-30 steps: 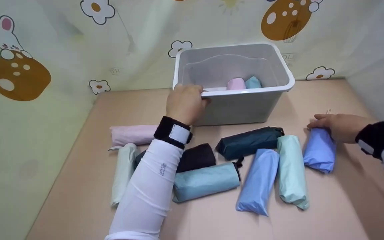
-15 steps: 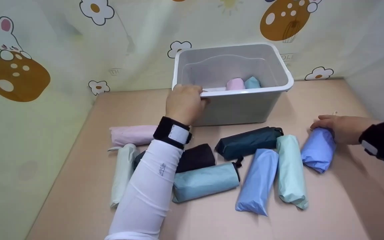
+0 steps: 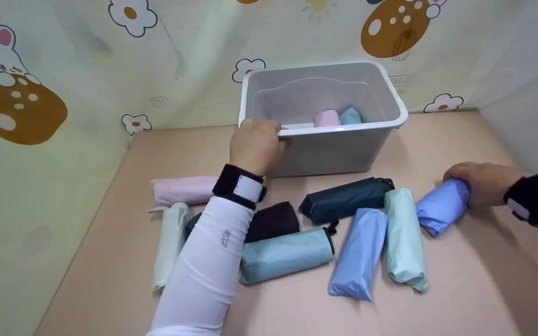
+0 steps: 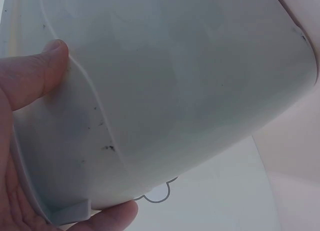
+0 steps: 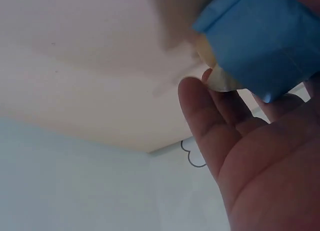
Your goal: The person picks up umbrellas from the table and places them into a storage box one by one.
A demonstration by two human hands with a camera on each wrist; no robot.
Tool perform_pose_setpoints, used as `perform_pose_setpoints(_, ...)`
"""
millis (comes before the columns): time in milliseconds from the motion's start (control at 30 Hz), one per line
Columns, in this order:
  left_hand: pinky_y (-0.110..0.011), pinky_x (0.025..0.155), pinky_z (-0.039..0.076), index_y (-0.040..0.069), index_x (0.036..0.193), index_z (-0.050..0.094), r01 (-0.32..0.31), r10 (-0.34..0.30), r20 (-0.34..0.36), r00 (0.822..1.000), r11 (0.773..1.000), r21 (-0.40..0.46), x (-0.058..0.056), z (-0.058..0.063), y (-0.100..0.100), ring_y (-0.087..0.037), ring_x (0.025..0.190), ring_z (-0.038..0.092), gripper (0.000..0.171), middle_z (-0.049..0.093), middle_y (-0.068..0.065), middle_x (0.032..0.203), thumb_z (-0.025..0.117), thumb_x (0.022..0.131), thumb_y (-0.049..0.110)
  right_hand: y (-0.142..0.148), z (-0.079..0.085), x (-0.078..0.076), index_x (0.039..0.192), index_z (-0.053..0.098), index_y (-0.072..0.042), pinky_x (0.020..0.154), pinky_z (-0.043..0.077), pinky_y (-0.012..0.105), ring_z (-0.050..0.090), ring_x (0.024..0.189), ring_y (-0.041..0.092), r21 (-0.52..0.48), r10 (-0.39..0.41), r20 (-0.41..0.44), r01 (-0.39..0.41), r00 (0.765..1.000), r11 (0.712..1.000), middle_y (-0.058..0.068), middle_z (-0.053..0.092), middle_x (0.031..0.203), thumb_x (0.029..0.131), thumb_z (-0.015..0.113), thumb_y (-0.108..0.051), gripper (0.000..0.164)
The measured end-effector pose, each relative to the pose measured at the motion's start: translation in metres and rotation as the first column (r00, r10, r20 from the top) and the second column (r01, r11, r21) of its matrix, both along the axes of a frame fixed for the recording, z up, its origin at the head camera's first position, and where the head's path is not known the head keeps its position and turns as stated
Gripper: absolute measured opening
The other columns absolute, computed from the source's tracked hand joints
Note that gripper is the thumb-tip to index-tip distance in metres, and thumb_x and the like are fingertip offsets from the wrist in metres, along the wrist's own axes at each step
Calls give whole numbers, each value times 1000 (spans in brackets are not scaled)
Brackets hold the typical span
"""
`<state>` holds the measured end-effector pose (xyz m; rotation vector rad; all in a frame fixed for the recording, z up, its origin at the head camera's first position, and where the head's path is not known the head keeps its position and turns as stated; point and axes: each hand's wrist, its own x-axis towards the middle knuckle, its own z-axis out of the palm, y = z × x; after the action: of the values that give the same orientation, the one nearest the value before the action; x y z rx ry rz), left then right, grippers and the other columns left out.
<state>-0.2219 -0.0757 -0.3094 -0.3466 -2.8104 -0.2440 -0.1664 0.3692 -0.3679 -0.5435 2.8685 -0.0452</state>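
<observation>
My left hand (image 3: 257,145) grips the near left rim of a light grey plastic bin (image 3: 329,151). In the left wrist view the thumb (image 4: 35,73) lies along the bin's outer wall. My right hand (image 3: 487,183) holds the far end of a short blue folded umbrella (image 3: 442,207) in its sleeve, which slants toward the mint green folded umbrella (image 3: 405,242). The right wrist view shows fingers (image 5: 207,121) round the end of the blue umbrella (image 5: 265,41), with a pale handle tip poking out. Inside the bin, a pink bundle (image 3: 327,118) and a teal bundle (image 3: 351,116) show.
More folded umbrellas lie before the bin: light blue (image 3: 358,254), dark teal (image 3: 346,199), teal (image 3: 287,255), black (image 3: 273,223), pink (image 3: 182,190) and pale grey-green (image 3: 171,247). My left forearm crosses over some of them. A patterned curtain (image 3: 180,60) hangs behind the table (image 3: 306,308).
The right hand has closed round the blue umbrella's end and turned it, its near end swinging left toward the mint green one. The left hand stays on the bin rim.
</observation>
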Motion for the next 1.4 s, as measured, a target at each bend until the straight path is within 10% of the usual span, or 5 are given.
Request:
perform_pose_setpoints(300, -41, 75, 46, 19, 95, 68, -4, 4, -14, 1000, 1000, 3, 1, 1, -3, -27, 91, 58, 30, 70, 0, 94, 64, 82, 46, 0, 1, 5, 116, 59, -5, 79, 46, 48, 57, 94, 31, -28, -126, 73, 128, 989, 991, 13, 64, 105, 56, 82, -47, 76)
perform_pose_setpoints(833, -43, 74, 47, 19, 93, 69, 12, -12, -12, 1000, 1000, 18, -1, -1, -4, -29, 90, 59, 28, 70, 0, 93, 65, 81, 44, -5, 5, 3, 115, 57, -11, 75, 43, 39, 56, 86, 22, -75, -116, 52, 120, 992, 990, 6, 63, 100, 60, 79, -27, 62)
perform_pose_setpoints(1400, -41, 74, 46, 18, 95, 68, 19, -19, -14, 1000, 1000, -6, 0, 1, -2, -27, 88, 59, 32, 69, 0, 94, 65, 81, 47, -12, 70, -13, 137, 34, 2, 60, 47, 44, 54, 85, 42, -307, -343, -70, 307, 937, 901, 34, 54, 107, 76, 71, -34, 80)
